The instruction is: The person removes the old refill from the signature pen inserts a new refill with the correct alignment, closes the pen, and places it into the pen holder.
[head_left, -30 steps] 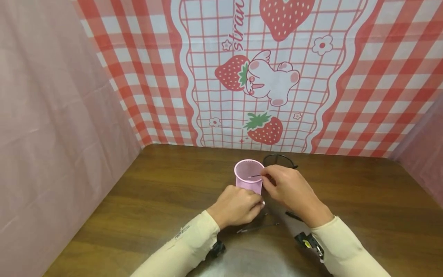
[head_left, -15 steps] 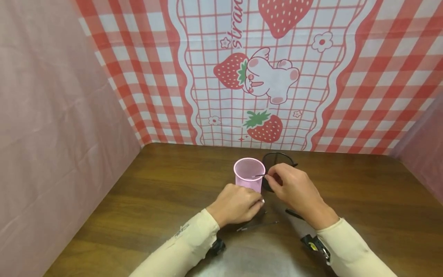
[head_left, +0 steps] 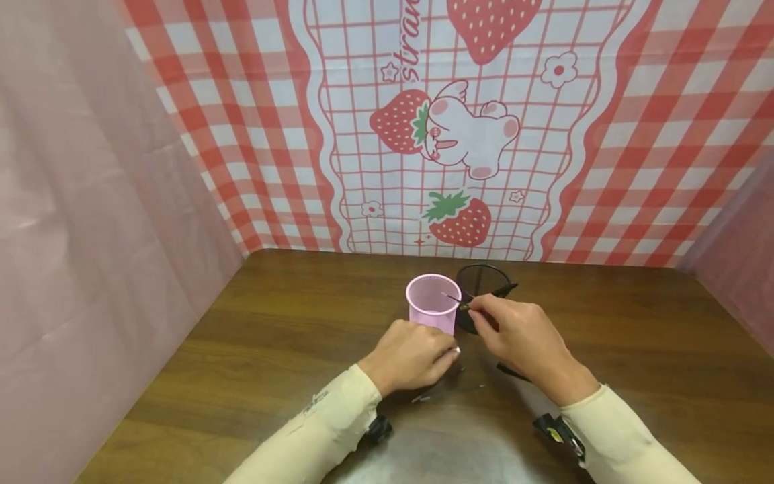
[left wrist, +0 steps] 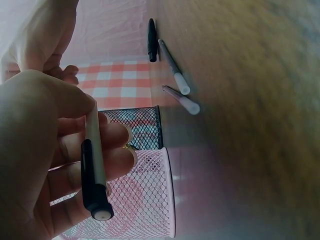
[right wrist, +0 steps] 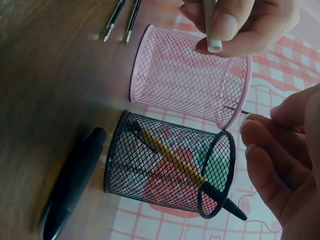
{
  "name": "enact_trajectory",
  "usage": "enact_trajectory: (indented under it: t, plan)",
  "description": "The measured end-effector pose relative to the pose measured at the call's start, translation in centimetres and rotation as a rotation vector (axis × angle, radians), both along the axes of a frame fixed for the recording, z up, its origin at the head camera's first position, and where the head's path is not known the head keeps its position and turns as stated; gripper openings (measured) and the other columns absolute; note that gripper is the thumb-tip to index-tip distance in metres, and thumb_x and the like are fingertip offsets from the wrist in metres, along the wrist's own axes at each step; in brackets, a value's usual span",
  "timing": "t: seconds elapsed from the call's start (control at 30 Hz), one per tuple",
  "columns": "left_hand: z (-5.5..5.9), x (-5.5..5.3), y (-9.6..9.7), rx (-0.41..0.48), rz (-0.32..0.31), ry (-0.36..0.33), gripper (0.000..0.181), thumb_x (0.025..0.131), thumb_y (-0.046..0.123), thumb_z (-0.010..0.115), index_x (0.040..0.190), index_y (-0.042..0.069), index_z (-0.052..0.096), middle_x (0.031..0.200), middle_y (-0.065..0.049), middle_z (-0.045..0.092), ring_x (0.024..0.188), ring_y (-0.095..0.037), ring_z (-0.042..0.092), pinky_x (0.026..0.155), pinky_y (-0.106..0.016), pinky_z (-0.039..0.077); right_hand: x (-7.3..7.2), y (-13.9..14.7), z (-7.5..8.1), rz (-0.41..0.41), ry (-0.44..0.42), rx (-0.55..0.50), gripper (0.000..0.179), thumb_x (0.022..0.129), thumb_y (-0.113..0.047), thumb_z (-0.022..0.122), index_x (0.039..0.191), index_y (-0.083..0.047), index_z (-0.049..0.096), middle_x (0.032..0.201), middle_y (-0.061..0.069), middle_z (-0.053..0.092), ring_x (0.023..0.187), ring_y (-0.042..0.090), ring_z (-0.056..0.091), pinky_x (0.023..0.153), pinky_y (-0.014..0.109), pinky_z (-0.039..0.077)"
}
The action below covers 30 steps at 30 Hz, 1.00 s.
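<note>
My left hand point(head_left: 411, 356) holds a white pen barrel point(left wrist: 95, 135) with a black clip between thumb and fingers, just in front of the pink mesh pen holder point(head_left: 432, 323). My right hand point(head_left: 523, 336) pinches a thin dark pen refill point(head_left: 453, 299) between thumb and fingertips. The refill's tip reaches over the pink holder's rim, pointing left and slightly up. Beside the pink holder stands a black mesh pen holder point(right wrist: 165, 170), partly hidden by my right hand in the head view. A yellow-and-black pen point(right wrist: 175, 157) leans inside the black one.
Two pen refills point(left wrist: 172, 67) with whitish ends lie on the wooden table point(head_left: 290, 316) near my left hand. A thick black pen part point(right wrist: 72, 185) lies under my right wrist. A strawberry-print cloth point(head_left: 459, 148) hangs behind the table.
My right hand has shifted slightly right, drawing the refill a little toward the rim. The refill's tip now angles upward more. My left hand stays about where it was.
</note>
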State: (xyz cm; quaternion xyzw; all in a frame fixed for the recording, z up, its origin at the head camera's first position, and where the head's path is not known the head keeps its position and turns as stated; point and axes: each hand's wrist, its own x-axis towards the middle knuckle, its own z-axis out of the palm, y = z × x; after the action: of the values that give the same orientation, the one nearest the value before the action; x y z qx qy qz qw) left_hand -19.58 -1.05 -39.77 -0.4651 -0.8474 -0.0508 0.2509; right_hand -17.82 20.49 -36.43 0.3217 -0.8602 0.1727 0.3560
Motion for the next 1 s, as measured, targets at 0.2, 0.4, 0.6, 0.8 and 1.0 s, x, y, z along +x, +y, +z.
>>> enact_trajectory:
  t: [0.2,0.4,0.6,0.8,1.0]
  plan:
    - [-0.1,-0.1,-0.1,-0.004,0.001,0.004,0.019,0.096,0.037,0.059,0.089,0.027,0.074,0.081,0.014,0.071,0.065,-0.008,0.066,0.051,-0.032,0.049,-0.1,0.2,-0.2,-0.037,0.004,0.033,0.017,0.084,-0.010,0.072,0.101,-0.008,0.073,0.075,-0.001,0.071,0.052,0.004,0.052,0.048,0.032,0.048]
    - [0.1,0.0,-0.2,0.012,0.006,0.008,0.018,0.096,0.036,0.060,0.087,0.027,0.072,0.082,0.015,0.070,0.067,-0.009,0.067,0.052,-0.033,0.049,-0.4,0.5,-0.1,-0.032,-0.005,0.045,0.018,0.085,-0.010,0.073,0.102,-0.008,0.074,0.079,-0.001,0.072,0.052,0.003,0.050,0.049,0.030,0.047]
    - [0.0,0.0,-0.2,0.054,-0.011,0.020,0.017,0.096,0.035,0.060,0.090,0.026,0.072,0.083,0.014,0.071,0.068,-0.009,0.068,0.053,-0.032,0.050,-0.5,1.0,0.0,0.008,0.038,-0.004,0.019,0.081,-0.007,0.074,0.100,-0.006,0.075,0.084,0.001,0.074,0.056,0.004,0.054,0.049,0.029,0.047]
    - [0.0,-0.1,-0.1,0.114,-0.029,0.059,0.017,0.095,0.034,0.062,0.085,0.024,0.070,0.078,0.013,0.069,0.064,-0.010,0.066,0.052,-0.032,0.050,-0.5,1.2,0.1,0.004,0.048,-0.083,0.016,0.080,-0.006,0.073,0.095,-0.008,0.076,0.075,-0.004,0.069,0.055,0.003,0.047,0.048,0.025,0.042]
    - [0.2,-0.1,0.0,0.133,-0.035,0.073,0.020,0.094,0.034,0.063,0.079,0.022,0.067,0.076,0.011,0.069,0.063,-0.011,0.066,0.051,-0.032,0.049,-0.2,1.3,0.5,0.009,-0.042,-0.241,0.012,0.083,-0.002,0.071,0.094,-0.007,0.074,0.075,-0.007,0.069,0.055,0.002,0.052,0.051,0.017,0.043]
